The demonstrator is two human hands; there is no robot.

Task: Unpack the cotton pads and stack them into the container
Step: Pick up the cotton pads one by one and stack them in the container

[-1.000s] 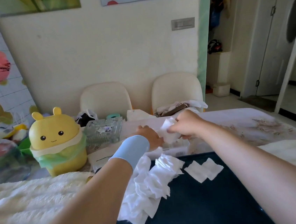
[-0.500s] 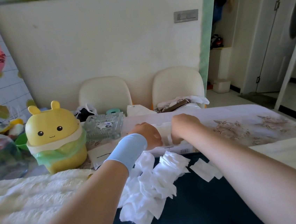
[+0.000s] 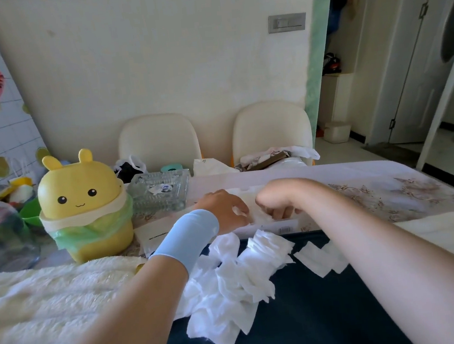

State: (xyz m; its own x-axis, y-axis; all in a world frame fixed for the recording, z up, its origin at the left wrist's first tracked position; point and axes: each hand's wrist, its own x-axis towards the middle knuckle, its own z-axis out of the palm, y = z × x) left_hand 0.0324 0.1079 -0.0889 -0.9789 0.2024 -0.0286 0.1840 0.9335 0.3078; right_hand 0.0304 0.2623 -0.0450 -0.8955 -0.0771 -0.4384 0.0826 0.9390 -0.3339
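A white box (image 3: pixel 270 226) with a barcode label lies on the table beyond the dark blue cloth (image 3: pixel 305 317). White cotton pads (image 3: pixel 251 197) sit in it between my hands. My left hand (image 3: pixel 223 210), with a light blue wristband, grips the pads from the left, and white shows between thumb and fingers. My right hand (image 3: pixel 275 201) has its fingers curled down onto the same pads from the right. A loose heap of cotton pads (image 3: pixel 232 283) lies on the cloth below my left wrist. Two flat pads (image 3: pixel 317 259) lie beside my right forearm.
A yellow cartoon bin (image 3: pixel 83 206) with a green liner stands at the left. Behind my left hand is a glass ashtray (image 3: pixel 160 191). Fluffy cream blankets (image 3: pixel 38 303) flank the cloth. Two cream chairs (image 3: pixel 270 130) stand behind the table, and a doorway opens at the right.
My right hand held a pad raised above the box a second ago. It has come down, and both hands now sit low on the pads in the box.
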